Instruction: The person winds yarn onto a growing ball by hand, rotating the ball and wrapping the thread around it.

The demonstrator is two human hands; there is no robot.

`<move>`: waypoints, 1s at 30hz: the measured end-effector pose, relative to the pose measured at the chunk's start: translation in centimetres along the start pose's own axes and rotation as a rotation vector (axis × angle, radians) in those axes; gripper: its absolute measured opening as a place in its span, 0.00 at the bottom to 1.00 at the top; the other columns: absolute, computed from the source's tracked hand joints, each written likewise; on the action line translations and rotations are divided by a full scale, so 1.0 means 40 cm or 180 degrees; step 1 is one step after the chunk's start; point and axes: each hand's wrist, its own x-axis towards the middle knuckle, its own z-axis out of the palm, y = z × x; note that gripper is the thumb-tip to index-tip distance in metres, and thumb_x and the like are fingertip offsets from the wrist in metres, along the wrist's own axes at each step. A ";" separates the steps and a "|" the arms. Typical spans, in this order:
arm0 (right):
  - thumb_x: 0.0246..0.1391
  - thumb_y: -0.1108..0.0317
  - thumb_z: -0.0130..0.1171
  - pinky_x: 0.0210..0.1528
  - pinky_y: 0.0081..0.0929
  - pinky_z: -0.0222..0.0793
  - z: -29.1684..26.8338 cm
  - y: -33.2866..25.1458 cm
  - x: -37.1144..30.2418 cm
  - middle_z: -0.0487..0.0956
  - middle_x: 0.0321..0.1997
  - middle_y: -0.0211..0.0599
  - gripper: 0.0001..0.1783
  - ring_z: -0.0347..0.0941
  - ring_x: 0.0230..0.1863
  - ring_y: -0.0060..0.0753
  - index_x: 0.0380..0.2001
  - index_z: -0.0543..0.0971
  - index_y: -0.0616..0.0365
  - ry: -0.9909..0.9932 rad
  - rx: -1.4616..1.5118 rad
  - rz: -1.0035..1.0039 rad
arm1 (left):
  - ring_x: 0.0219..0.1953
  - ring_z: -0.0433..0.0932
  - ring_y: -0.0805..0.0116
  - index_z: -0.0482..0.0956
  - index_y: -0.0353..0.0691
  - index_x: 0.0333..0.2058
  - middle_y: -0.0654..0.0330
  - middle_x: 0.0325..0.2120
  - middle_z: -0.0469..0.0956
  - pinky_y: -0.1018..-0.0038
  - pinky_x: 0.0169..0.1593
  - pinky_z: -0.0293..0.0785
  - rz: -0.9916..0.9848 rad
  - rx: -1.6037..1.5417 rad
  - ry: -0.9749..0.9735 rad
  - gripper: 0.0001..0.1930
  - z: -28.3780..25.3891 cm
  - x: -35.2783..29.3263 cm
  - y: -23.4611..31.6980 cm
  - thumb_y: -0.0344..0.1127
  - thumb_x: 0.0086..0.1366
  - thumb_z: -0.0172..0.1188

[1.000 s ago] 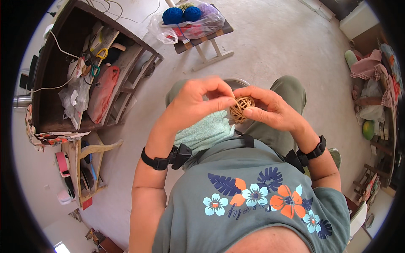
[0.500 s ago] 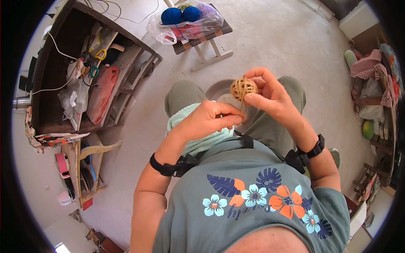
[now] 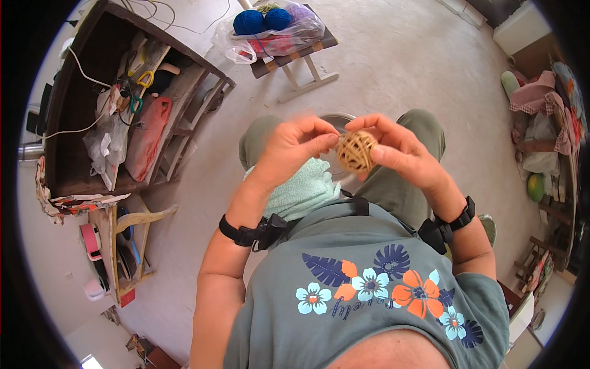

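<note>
A small tan wicker ball [image 3: 356, 152], loosely woven with gaps between its strips, is held over my lap. My right hand [image 3: 405, 154] grips it from the right, thumb at the near side and fingers bent over the top. My left hand [image 3: 298, 144], slightly blurred, pinches thumb and forefinger at the ball's upper left, on what looks like a thin strip of the weave. Under the hands a metal basin [image 3: 337, 117] shows partly between my knees. A pale green towel [image 3: 301, 192] lies over my left thigh, below my left hand.
Ahead stands a small stool [image 3: 301, 54] bearing a plastic bag with blue yarn balls [image 3: 249, 22] and lilac yarn. To the left is an open dark wooden cabinet [image 3: 67, 117] with scissors [image 3: 145, 79] and bags. At the right are cluttered shelves with cloths [image 3: 534, 95] and a green fruit [image 3: 535, 187].
My left hand has moved up and forward, from below the ball to its upper left. The ball has shifted slightly nearer to me and turned in my right hand.
</note>
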 end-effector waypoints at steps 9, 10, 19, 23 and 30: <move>0.59 0.66 0.61 0.49 0.19 0.68 -0.015 0.031 0.026 0.76 0.47 0.30 0.24 0.72 0.48 0.19 0.56 0.68 0.56 0.0663 -0.0357 -0.0556 | 0.30 0.75 0.80 0.82 0.35 0.39 0.65 0.29 0.79 0.81 0.34 0.71 -0.0270 0.0188 -0.0904 0.07 0.027 -0.049 0.042 0.30 0.64 0.62; 0.59 0.66 0.62 0.48 0.19 0.68 -0.015 0.039 0.029 0.76 0.47 0.29 0.23 0.72 0.47 0.17 0.55 0.69 0.57 0.0599 -0.0573 -0.0581 | 0.31 0.75 0.80 0.82 0.35 0.37 0.66 0.29 0.78 0.80 0.36 0.71 0.0074 0.0345 -0.0985 0.06 0.023 -0.053 0.060 0.31 0.64 0.63; 0.62 0.58 0.60 0.44 0.20 0.70 -0.010 0.011 0.001 0.77 0.46 0.29 0.23 0.73 0.45 0.18 0.56 0.72 0.59 -0.0268 -0.0417 0.0214 | 0.33 0.72 0.83 0.80 0.35 0.35 0.67 0.30 0.76 0.83 0.37 0.68 0.0025 0.0039 -0.0332 0.04 -0.012 -0.007 0.063 0.28 0.64 0.63; 0.62 0.56 0.59 0.48 0.24 0.72 0.002 0.004 -0.002 0.77 0.48 0.32 0.29 0.74 0.48 0.25 0.61 0.66 0.59 0.0190 -0.0068 -0.0233 | 0.29 0.74 0.81 0.82 0.37 0.38 0.67 0.28 0.80 0.83 0.34 0.70 -0.0229 -0.0228 0.0081 0.06 0.013 -0.008 0.001 0.31 0.65 0.62; 0.59 0.66 0.63 0.49 0.21 0.70 -0.011 0.015 0.025 0.77 0.47 0.32 0.26 0.74 0.47 0.22 0.57 0.67 0.58 0.0681 -0.0149 -0.0522 | 0.29 0.75 0.79 0.83 0.35 0.37 0.65 0.29 0.81 0.82 0.32 0.69 -0.0681 0.0070 -0.0686 0.07 0.048 -0.049 0.047 0.32 0.65 0.61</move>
